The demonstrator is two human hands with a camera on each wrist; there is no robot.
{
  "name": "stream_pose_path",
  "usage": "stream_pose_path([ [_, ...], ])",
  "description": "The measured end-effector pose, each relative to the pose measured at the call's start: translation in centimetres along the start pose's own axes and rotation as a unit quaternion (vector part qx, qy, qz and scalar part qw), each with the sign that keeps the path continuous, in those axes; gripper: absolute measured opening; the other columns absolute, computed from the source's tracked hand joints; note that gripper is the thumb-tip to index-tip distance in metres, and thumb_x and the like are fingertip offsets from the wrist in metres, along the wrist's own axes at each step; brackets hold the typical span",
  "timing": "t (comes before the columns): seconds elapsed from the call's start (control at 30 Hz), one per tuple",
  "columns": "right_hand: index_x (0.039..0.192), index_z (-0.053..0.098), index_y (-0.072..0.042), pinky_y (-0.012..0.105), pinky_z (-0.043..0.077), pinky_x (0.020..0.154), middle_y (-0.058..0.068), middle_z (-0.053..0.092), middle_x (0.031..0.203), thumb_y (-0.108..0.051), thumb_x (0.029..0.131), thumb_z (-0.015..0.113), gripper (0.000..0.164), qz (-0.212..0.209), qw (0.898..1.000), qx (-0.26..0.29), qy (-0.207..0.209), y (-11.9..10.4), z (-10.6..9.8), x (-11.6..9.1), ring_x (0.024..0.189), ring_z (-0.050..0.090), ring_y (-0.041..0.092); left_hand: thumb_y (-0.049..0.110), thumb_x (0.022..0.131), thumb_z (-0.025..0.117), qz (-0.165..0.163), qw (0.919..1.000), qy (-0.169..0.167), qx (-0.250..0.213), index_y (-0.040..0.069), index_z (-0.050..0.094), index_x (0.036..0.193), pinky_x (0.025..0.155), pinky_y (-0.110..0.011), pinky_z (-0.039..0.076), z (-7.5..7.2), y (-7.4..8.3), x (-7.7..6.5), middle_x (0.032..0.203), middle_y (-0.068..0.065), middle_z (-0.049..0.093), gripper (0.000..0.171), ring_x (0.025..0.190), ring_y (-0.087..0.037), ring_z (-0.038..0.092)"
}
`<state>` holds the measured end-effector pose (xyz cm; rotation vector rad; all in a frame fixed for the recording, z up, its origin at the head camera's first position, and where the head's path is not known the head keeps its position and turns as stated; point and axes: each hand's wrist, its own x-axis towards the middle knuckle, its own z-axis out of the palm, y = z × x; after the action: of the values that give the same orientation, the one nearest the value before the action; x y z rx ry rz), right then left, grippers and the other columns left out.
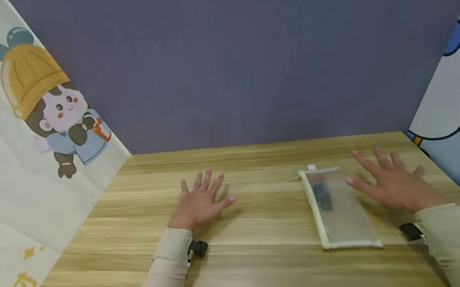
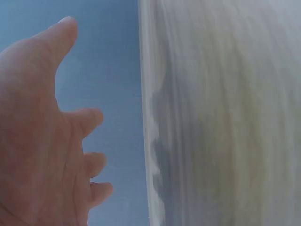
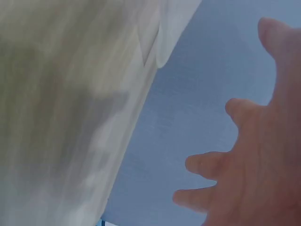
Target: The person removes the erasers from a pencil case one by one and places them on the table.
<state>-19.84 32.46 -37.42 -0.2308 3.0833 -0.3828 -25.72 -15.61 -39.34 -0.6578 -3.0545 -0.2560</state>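
Note:
Spread fingers show on my left hand [image 1: 200, 204], held palm down above the left part of the wooden table [image 1: 263, 282]; it holds nothing. In the left wrist view the left palm [image 2: 37, 136] stands apart from the tabletop. My right hand [image 1: 396, 185], fingers likewise spread, hovers just right of a translucent zip pouch [image 1: 346, 215]. Lying flat, the pouch has a cream zipper edge, a white tab at its top, and a dark item [image 1: 322, 195] inside, blurred by the material. The right wrist view shows the right hand [image 3: 254, 155] holding nothing, with the pouch's edge [image 3: 171, 28] beyond.
A dark blue-grey panel [image 1: 245, 56] stands behind the table. To the left hangs a white sheet [image 1: 2, 198] with a cartoon child print, and to the right another printed sheet [image 1: 442, 100]. Both wrists carry small black cameras.

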Motion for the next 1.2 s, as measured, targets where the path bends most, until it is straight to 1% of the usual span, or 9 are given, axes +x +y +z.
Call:
stream_pose_path([
  [0.17, 0.162, 0.001, -0.032, 0.092, 0.001, 0.078, 0.039, 0.004, 0.157, -0.069, 0.099, 0.037, 0.082, -0.005, 1.0, 0.001, 0.001, -0.3, 0.5, 0.0, 0.134, 0.002, 0.071, 0.08, 0.092, 0.031, 0.005, 0.9999, -0.005, 0.008, 0.026, 0.026, 0.16, 0.108, -0.074, -0.004, 0.2, 0.4, 0.1, 0.166, -0.011, 0.007, 0.087, 0.15, -0.039, 0.009],
  [0.37, 0.162, 0.007, -0.031, 0.09, 0.002, 0.083, 0.038, 0.009, 0.158, -0.07, 0.098, 0.038, 0.082, -0.01, 1.0, 0.005, 0.0, -1.1, 0.7, -0.3, 0.137, 0.006, 0.068, 0.083, 0.091, 0.026, 0.015, 0.9996, -0.011, 0.019, 0.028, 0.025, 0.16, 0.109, -0.074, 0.005, 0.8, 0.8, 0.2, 0.166, -0.012, 0.01, 0.089, 0.15, -0.04, 0.009],
  [0.43, 0.162, 0.009, -0.03, 0.089, 0.003, 0.086, 0.037, 0.011, 0.158, -0.07, 0.098, 0.039, 0.082, -0.012, 1.0, 0.005, 0.003, -1.4, 0.8, -0.4, 0.137, 0.009, 0.066, 0.082, 0.091, 0.026, 0.021, 0.9996, -0.012, 0.012, 0.027, 0.026, 0.16, 0.11, -0.073, 0.007, 0.9, 1.0, 0.1, 0.166, -0.013, 0.011, 0.089, 0.15, -0.04, 0.01],
  [0.63, 0.161, 0.023, -0.023, 0.084, 0.018, 0.093, 0.035, 0.022, 0.156, -0.064, 0.1, 0.043, 0.076, -0.048, 0.998, 0.016, 0.022, -2.4, 1.4, -0.3, 0.137, 0.023, 0.059, 0.076, 0.095, 0.032, 0.031, 0.9991, -0.024, -0.019, 0.021, 0.031, 0.159, 0.114, -0.065, 0.012, 0.8, 1.2, -0.4, 0.165, -0.013, 0.014, 0.084, 0.15, -0.038, 0.015],
  [0.77, 0.158, 0.033, -0.016, 0.078, 0.028, 0.095, 0.035, 0.028, 0.154, -0.06, 0.101, 0.045, 0.073, -0.065, 0.997, 0.024, 0.035, -2.6, 1.4, -0.3, 0.135, 0.03, 0.058, 0.069, 0.099, 0.036, 0.04, 0.9982, -0.034, -0.031, 0.017, 0.038, 0.156, 0.114, -0.063, 0.017, 0.8, 1.5, -0.5, 0.164, -0.014, 0.021, 0.077, 0.149, -0.037, 0.021],
  [0.9, 0.155, 0.039, -0.011, 0.075, 0.03, 0.097, 0.033, 0.029, 0.155, -0.059, 0.101, 0.046, 0.072, -0.073, 0.996, 0.031, 0.03, -2.6, 1.3, -0.2, 0.134, 0.032, 0.057, 0.055, 0.102, 0.047, 0.082, 0.996, -0.004, -0.035, 0.012, 0.051, 0.147, 0.114, -0.055, 0.027, 0.8, 1.8, 0.1, 0.157, -0.015, 0.037, 0.062, 0.144, -0.033, 0.034],
  [1.03, 0.153, 0.042, -0.009, 0.073, 0.031, 0.098, 0.031, 0.029, 0.155, -0.058, 0.101, 0.047, 0.071, -0.08, 0.996, 0.032, 0.027, -2.6, 1.5, -0.1, 0.135, 0.032, 0.055, 0.04, 0.103, 0.055, 0.133, 0.9893, 0.017, -0.057, 0.01, 0.062, 0.136, 0.112, -0.047, 0.034, 0.8, 2.2, 0.7, 0.148, -0.015, 0.049, 0.045, 0.138, -0.029, 0.044],
  [1.1, 0.152, 0.043, -0.009, 0.073, 0.03, 0.098, 0.03, 0.03, 0.155, -0.057, 0.102, 0.048, 0.07, -0.086, 0.995, 0.032, 0.026, -2.7, 1.6, -0.1, 0.136, 0.032, 0.054, 0.037, 0.103, 0.056, 0.145, 0.987, 0.017, -0.067, 0.011, 0.065, 0.133, 0.111, -0.046, 0.035, 0.8, 2.5, 0.8, 0.145, -0.013, 0.053, 0.04, 0.135, -0.028, 0.047],
  [1.2, 0.153, 0.043, -0.011, 0.078, 0.025, 0.097, 0.027, 0.029, 0.157, -0.056, 0.101, 0.049, 0.069, -0.09, 0.995, 0.035, 0.016, -3.0, 2.0, 0.0, 0.139, 0.028, 0.053, 0.036, 0.103, 0.055, 0.149, 0.9862, 0.01, -0.071, 0.013, 0.067, 0.129, 0.11, -0.044, 0.037, 0.9, 2.9, 1.0, 0.14, -0.008, 0.058, 0.037, 0.132, -0.025, 0.051],
])
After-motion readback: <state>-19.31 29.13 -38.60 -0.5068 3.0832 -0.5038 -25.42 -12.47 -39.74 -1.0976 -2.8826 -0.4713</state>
